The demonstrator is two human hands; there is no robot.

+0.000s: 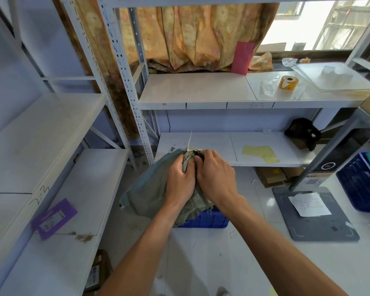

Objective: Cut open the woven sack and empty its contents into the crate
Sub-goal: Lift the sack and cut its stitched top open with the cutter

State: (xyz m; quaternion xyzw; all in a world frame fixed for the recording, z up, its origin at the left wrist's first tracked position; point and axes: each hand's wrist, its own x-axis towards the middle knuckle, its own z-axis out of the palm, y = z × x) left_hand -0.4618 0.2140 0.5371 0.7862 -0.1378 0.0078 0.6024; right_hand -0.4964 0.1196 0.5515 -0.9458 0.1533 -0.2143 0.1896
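- The woven sack (150, 195) is propped on the blue crate (207, 220) on the floor, its neck tied by a white tie (189, 144).
- The neck is clenched by the left hand (179, 180).
- The right hand (215, 176) is closed beside it; a dark tool seems gripped.
- Opening appears underway; the tie must be cut next.

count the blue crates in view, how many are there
2: one blue crate on the floor under the woven sack, mostly covered by it; another at the right edge, partly cut off. More may be out of view.
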